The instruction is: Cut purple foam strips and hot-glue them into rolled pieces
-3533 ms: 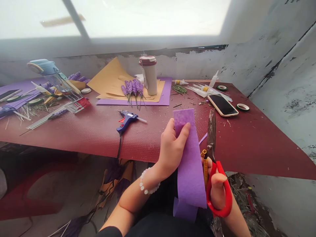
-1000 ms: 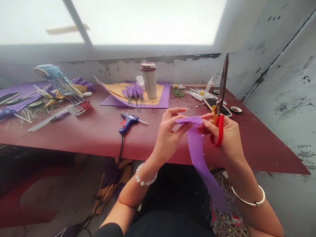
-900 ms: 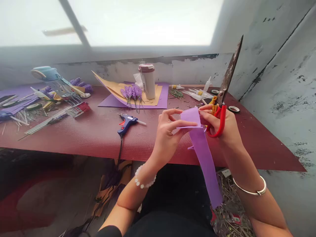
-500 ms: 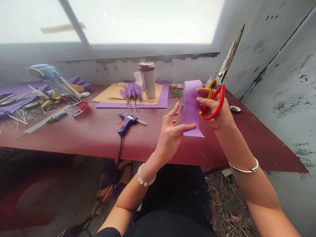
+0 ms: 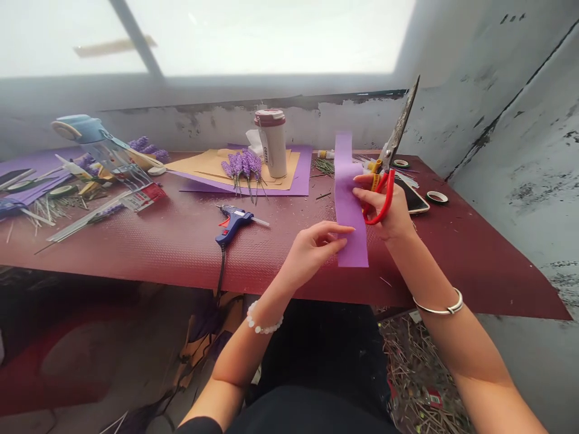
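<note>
A long purple paper strip (image 5: 351, 246) hangs over the front part of the table, its upper end bent back. My left hand (image 5: 312, 250) pinches its left edge near the lower end, thumb and fingers closed. Higher up, my right hand (image 5: 389, 211) has its fingertips on the strip's right edge. That same hand is wrapped round the scissors (image 5: 400, 123), whose red handles rest in the palm. The closed blades point up and away to the right.
A glue gun (image 5: 235, 224) lies left of my hands. Behind it are lavender flowers (image 5: 243, 166) and a cup (image 5: 274, 147) on brown paper (image 5: 199, 164). A phone (image 5: 412, 196) and a tape roll (image 5: 436, 197) sit at right; a water bottle (image 5: 106, 154) stands left.
The strip has unfolded, with its upper end higher and its lower end nearer me. My left fingers have closed on its edge. My right hand and the scissors have moved slightly left and lower.
</note>
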`<state>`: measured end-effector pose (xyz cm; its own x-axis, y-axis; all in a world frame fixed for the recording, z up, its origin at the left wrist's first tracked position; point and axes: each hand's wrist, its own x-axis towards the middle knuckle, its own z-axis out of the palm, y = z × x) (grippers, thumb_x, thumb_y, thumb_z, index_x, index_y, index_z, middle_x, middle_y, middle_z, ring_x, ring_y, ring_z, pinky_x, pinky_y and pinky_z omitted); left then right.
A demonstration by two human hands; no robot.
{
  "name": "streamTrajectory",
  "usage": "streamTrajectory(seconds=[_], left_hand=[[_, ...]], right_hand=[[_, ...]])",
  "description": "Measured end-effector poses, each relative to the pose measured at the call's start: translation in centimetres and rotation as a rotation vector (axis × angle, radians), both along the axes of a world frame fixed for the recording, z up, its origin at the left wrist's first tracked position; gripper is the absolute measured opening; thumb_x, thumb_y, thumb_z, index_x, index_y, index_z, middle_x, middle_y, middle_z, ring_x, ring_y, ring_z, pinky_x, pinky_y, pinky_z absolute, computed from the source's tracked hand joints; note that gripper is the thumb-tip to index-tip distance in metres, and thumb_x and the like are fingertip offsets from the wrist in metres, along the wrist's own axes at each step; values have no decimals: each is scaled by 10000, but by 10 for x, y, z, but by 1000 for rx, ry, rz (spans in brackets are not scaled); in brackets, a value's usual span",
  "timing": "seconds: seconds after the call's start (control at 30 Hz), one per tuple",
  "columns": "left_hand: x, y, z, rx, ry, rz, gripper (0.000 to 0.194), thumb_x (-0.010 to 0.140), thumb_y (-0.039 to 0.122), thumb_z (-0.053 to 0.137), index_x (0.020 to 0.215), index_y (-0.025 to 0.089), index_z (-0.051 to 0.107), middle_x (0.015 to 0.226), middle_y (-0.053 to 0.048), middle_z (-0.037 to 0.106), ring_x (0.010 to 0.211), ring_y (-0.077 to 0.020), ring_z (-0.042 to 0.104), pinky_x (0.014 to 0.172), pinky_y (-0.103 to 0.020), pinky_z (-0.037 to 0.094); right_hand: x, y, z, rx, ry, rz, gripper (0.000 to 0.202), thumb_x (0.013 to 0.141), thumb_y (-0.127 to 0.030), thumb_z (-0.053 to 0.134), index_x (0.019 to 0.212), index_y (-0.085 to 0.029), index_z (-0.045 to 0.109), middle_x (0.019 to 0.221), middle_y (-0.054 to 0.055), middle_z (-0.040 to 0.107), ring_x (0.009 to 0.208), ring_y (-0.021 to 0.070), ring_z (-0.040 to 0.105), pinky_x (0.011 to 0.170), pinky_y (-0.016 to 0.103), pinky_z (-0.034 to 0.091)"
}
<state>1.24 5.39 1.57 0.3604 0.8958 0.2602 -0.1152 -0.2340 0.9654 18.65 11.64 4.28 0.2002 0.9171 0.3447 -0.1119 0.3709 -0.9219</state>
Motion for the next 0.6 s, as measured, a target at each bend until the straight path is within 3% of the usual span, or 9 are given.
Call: streamTrajectory(seconds=[0.13,0.3,0.4,0.5,0.6], left_hand=[[3,-2,1,-8,-41,-36,352,797,144,652,1113,197,799,1038,-45,663,714,-86,517,627,-212,438],[1,-1,0,-67,-131,24,488,759,101,622,1198,251,774,1109,-25,684,676,-65,469,575,-187,398],[1,-1,-1,-90,-173,51,471,768,211,758,1238,244,750,1060,-31,703,696,-80,535,598,-191,460],[2,-2,-1,-111,-211,11,576,721,308,863,1274,236,722,1042,-44,718,760,-119,626,654,-224,550],[1,-4,0,-139,-243,-44,672,703,340,889,1332,229,677,1030,-51,738,850,-168,686,723,-267,605]], right_hand=[[-2,-5,-1,-38,-40,11,276,590,-302,856,810,-209,717,756,-24,640,623,107,542,511,236,440],[7,-31,1,-88,-69,-5,517,584,-616,895,838,-205,710,785,-1,648,588,108,580,443,218,481],[17,-63,-7,-126,-82,30,625,643,-771,789,841,-182,731,710,-3,604,461,76,478,368,216,440],[24,-103,-25,-158,-58,194,739,706,-873,642,932,-179,755,733,-1,558,441,67,391,345,226,396],[26,-143,-42,-201,-100,306,849,714,-943,518,1068,-202,731,798,34,582,535,127,467,388,258,431]])
